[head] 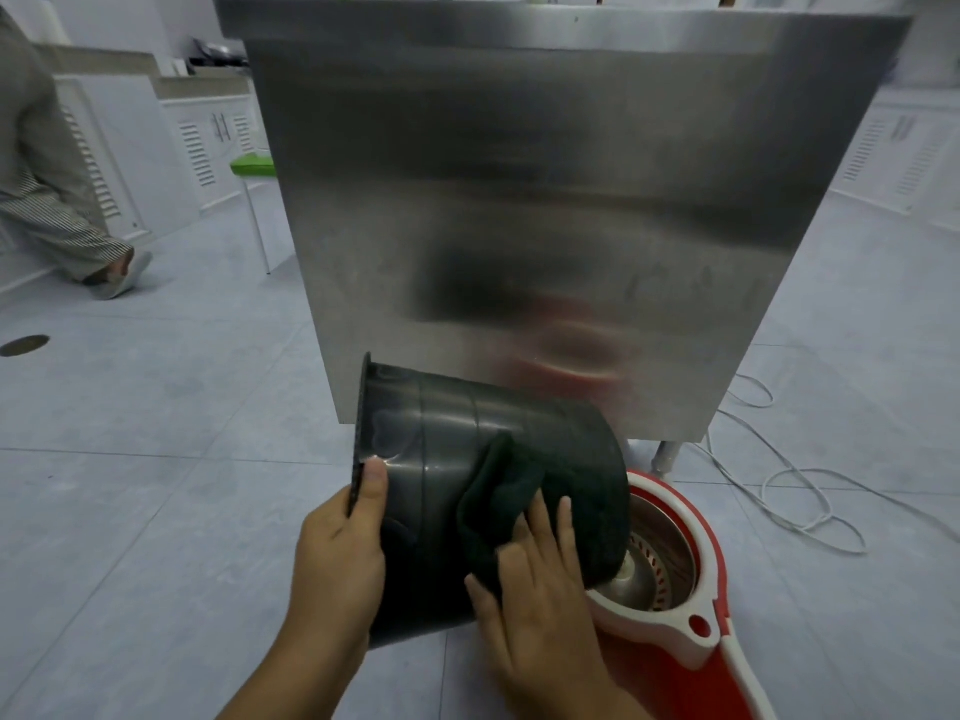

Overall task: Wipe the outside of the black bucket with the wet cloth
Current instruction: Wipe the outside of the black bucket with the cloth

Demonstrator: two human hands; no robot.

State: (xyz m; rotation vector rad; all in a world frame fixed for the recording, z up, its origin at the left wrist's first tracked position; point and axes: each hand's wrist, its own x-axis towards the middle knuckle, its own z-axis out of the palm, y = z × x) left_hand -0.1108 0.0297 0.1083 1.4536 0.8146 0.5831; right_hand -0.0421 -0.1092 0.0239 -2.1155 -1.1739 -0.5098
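While the left hand (337, 553) grips the tilted black bucket (447, 491) by its rim, the flat right hand (535, 589) presses the cloth (498, 491) on its side.

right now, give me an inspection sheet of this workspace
surface: grey tiled floor, floor drain far left
job's things: black bucket tipped on its side, dark cloth pressed on its outside
clutter: red and white mop bucket beside it
grippers: left hand grips the bucket rim; right hand flat on the cloth
cables: white cable looped on the floor at right
surroundings: steel cabinet behind; another person at left
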